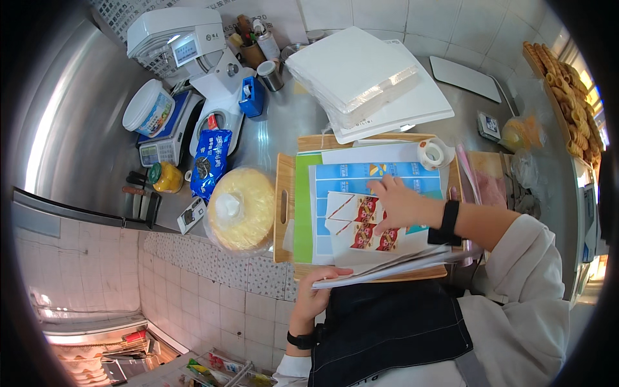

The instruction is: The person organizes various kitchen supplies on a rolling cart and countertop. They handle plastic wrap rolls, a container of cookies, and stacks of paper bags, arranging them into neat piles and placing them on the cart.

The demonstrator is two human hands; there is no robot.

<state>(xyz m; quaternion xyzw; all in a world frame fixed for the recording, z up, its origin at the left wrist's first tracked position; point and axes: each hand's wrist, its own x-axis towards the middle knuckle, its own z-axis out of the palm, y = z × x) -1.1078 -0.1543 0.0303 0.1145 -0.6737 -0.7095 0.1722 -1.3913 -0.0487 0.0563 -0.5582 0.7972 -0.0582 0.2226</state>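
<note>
My left hand point(313, 292) grips the near left edge of a stack of paper sheets point(387, 275), which is lifted and slanted along the tray's front. Over a sheet of red and brown printed stickers point(363, 242), my right hand point(406, 204) is spread, thumb and fingers apart; whether its fingertips press on the paper is hard to tell. Beneath lies a blue printed sheet point(331, 186), with a green sheet point(303, 213) showing at the left. All rest on a wooden tray point(282, 242). A roll of tape point(433, 154) sits on the papers at the far right corner.
Left of the tray stands a plastic-wrapped round cake point(251, 208), beside a blue bag point(212, 162) and a jar point(166, 177). Behind are a blue tape dispenser point(252, 99), a white stand mixer point(179, 34) and stacked white boards point(355, 67). Pastries point(570, 96) line the right.
</note>
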